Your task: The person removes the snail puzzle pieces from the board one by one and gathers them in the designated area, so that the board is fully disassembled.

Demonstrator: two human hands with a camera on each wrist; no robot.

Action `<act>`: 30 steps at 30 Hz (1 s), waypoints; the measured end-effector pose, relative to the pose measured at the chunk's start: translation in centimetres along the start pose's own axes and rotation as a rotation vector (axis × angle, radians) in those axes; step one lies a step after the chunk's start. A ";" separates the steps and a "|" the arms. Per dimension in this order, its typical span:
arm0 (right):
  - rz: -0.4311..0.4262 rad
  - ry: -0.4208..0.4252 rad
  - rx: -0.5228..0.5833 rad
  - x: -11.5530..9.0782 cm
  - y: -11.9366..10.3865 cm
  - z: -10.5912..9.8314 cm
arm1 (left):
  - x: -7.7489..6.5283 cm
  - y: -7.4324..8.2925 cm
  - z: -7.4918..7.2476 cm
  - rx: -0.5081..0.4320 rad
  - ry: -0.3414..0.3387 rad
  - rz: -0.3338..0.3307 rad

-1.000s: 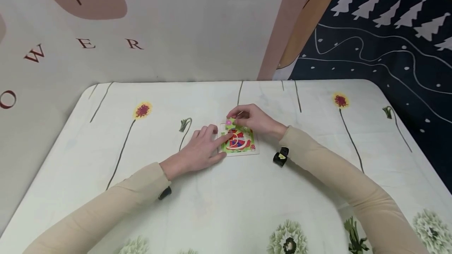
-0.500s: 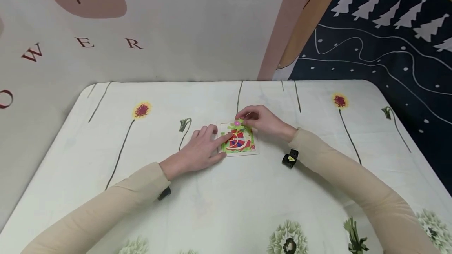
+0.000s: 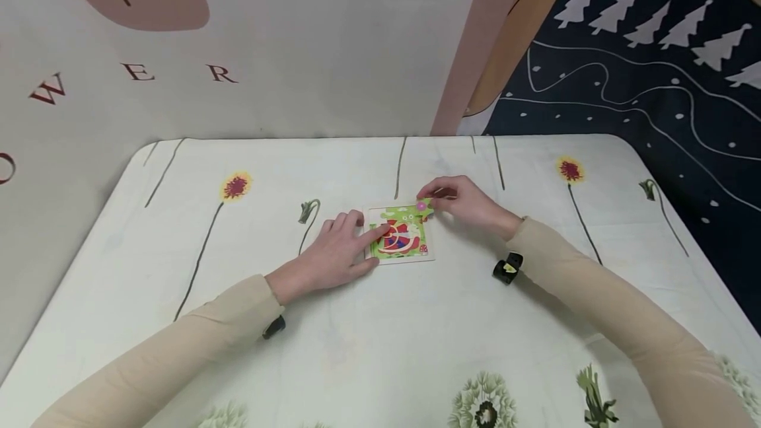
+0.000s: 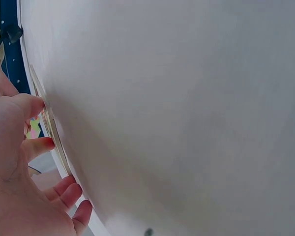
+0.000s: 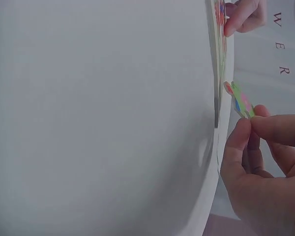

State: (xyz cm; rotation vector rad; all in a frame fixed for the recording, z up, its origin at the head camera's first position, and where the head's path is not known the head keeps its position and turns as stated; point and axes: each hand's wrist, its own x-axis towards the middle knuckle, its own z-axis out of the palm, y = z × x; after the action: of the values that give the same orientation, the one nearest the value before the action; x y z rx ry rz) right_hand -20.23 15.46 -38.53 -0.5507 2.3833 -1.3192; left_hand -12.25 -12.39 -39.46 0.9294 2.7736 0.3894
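Puzzle piece (image 3: 423,207): thin, irregular, green with pink spot; pinched in the right hand's (image 3: 468,203) grip at the puzzle board's (image 3: 431,246) far right corner, long axis running boardward. Left hand (image 3: 333,253), fingers extended, touches the square, pale-rimmed board's left side

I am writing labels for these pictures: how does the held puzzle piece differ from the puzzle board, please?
The puzzle piece is much smaller than the puzzle board. The piece has an irregular outline; the board is squarish. The right hand holds the piece tilted; the board lies flat on the table, touched by the left hand. Both show bright green.
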 end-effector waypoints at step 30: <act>0.171 0.111 -0.096 -3.5 2.9 -4.9 | -0.1 0.1 0.0 0.010 0.010 0.001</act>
State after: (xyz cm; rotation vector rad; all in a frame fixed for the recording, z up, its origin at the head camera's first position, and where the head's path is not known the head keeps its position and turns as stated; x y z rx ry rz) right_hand -20.02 22.16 -38.19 -0.2981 2.5307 -1.1956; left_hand -12.12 -12.35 -39.39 0.9338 2.7873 0.3815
